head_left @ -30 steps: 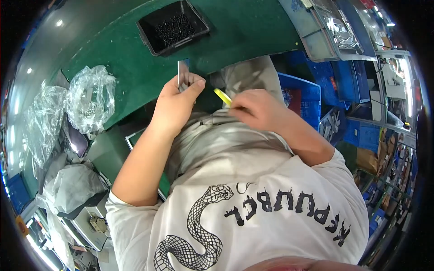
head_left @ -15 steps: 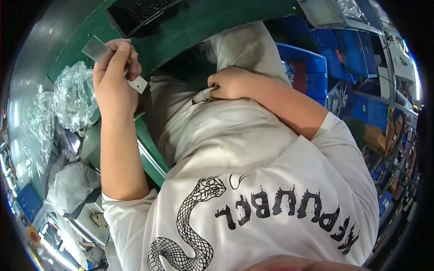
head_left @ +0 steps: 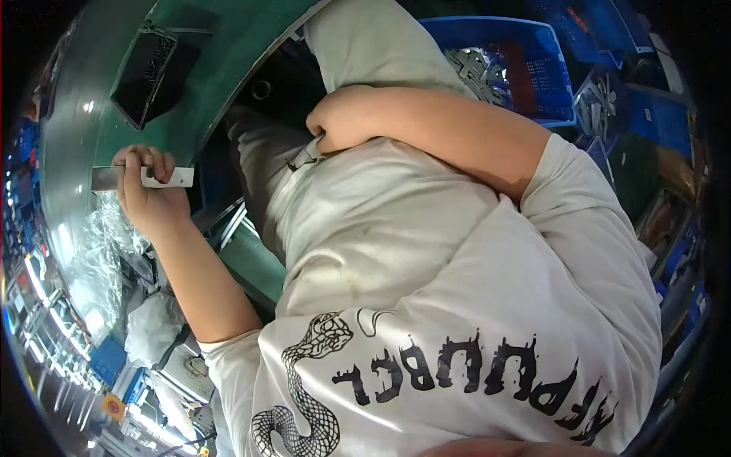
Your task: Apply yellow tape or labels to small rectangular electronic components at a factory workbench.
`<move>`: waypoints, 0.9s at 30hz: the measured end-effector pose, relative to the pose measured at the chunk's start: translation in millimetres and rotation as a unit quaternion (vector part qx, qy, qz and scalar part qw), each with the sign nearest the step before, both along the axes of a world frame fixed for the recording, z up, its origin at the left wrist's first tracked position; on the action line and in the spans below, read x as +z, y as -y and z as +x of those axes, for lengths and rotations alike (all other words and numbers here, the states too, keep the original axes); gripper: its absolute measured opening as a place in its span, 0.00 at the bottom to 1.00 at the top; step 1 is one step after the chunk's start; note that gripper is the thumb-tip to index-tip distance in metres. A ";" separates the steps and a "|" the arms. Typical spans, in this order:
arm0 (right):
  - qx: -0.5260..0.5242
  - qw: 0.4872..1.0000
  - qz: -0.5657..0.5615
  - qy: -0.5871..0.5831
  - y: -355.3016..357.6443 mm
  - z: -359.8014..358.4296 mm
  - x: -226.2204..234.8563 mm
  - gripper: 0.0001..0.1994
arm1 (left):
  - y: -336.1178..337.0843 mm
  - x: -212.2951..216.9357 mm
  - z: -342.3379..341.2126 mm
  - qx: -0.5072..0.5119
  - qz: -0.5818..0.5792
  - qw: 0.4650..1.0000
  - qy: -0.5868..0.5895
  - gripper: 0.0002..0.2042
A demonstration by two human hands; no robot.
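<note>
Out at the left, over the edge of the green bench, my left hand (head_left: 156, 194) is closed round a flat, shiny metal strip (head_left: 180, 177). The strip lies crosswise in the fingers, both ends sticking out, with a small hole near its right end. My right hand (head_left: 339, 122) is curled at my waist, its fingers mostly hidden. It grips a bunched fold at the hem of my light shirt (head_left: 304, 156), just above my trousers.
On the green bench (head_left: 217, 53) stands a black tray (head_left: 131, 103) with small dark parts. Clear plastic wrap (head_left: 110, 240) and a whitish bag (head_left: 152, 327) are at the left. A blue crate (head_left: 560, 57) holding metal pieces stands right of my legs.
My left hand has moved left and down in the picture, and the strip now lies level. My right hand keeps its grip at the waist. The whole view has turned and shifted.
</note>
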State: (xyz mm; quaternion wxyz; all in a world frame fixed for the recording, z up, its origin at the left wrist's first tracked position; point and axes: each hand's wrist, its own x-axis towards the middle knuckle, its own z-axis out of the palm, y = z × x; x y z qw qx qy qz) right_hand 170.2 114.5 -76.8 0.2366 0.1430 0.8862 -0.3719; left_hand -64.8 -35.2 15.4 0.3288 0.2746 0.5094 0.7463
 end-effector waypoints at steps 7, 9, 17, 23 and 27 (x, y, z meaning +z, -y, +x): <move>0.007 0.999 -0.018 -0.036 -0.1 11.2 7.7 0.20 | 23.3 16.5 26.0 0.027 -0.036 0.998 -0.038 0.03; -0.002 0.998 -0.020 -0.064 0.1 13.5 5.2 0.20 | 31.4 22.1 34.7 0.035 -0.042 0.997 -0.057 0.03; -0.003 0.996 -0.034 -0.083 -2.9 15.5 6.3 0.20 | 62.3 42.0 47.3 0.057 -0.054 0.992 -0.103 0.03; -0.001 0.995 -0.037 -0.096 -6.2 18.6 2.9 0.20 | 64.2 42.2 43.7 0.052 -0.053 0.991 -0.113 0.03; 0.003 0.994 -0.036 -0.105 -4.6 18.5 -1.5 0.20 | 59.5 40.7 41.8 0.063 -0.057 0.991 -0.106 0.03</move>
